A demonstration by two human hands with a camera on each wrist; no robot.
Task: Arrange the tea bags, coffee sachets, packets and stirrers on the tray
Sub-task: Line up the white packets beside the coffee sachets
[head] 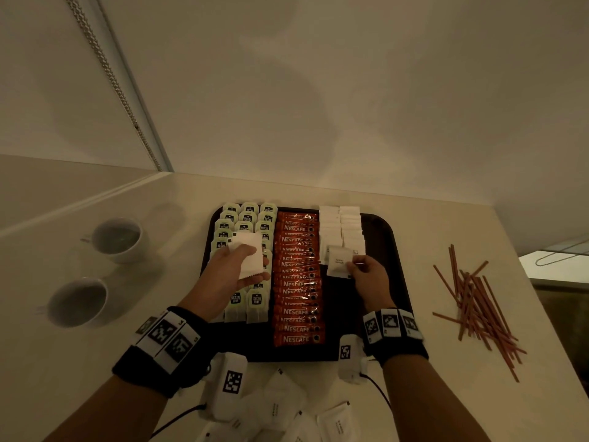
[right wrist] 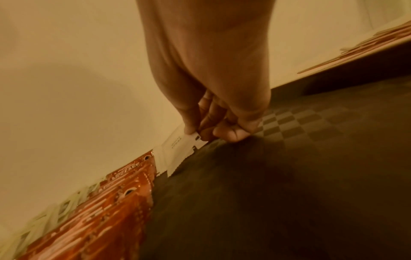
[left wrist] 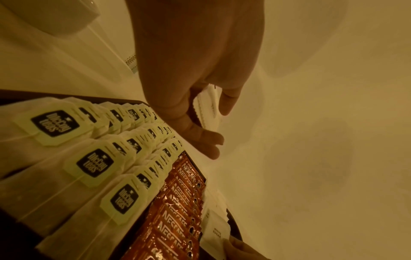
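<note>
Fingers [right wrist: 191, 129] of right hand [head: 369, 275] pinch a white packet [head: 338, 262] by its edge, low over the tray [head: 379, 231] beside the coffee sachets [head: 298, 282]; left hand [head: 232, 269] loosely holds spare packets [head: 248, 253]; likely light, limp, best gripped at edges.

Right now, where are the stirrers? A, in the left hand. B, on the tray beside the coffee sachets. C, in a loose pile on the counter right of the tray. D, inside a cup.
C: the stirrers lie in a loose pile on the counter, right of the tray, with none on it.
</note>
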